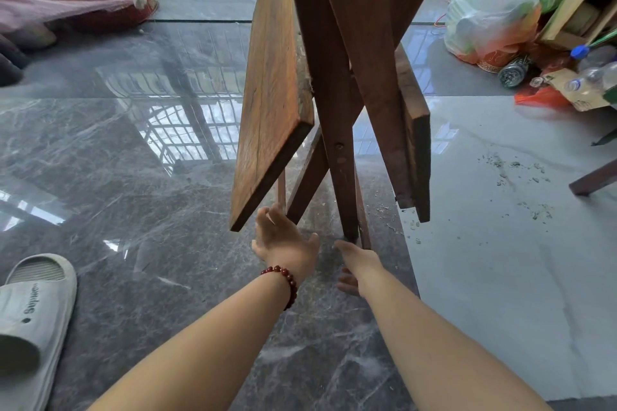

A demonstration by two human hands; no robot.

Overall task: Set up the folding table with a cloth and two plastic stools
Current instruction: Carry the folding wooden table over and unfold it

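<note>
Two bare forearms reach forward and down; the left hand [283,240], with a red bead bracelet [283,284] at the wrist, is open with fingers spread just under the lower corner of a hanging leaf, gripping nothing; the right hand [354,264] points down beside a leg's foot, its fingers mostly hidden, so I cannot tell its grip. One grey slipper [30,320] lies at the near left. The wooden folding table [337,103] stands folded on glossy marble-patterned floor tiles [140,177], two worn plank leaves hanging either side of crossed dark legs. Beyond: one plastic bag [487,17], several bottles, cardboard; pink cloth [56,0] far left; barred windows.
</note>
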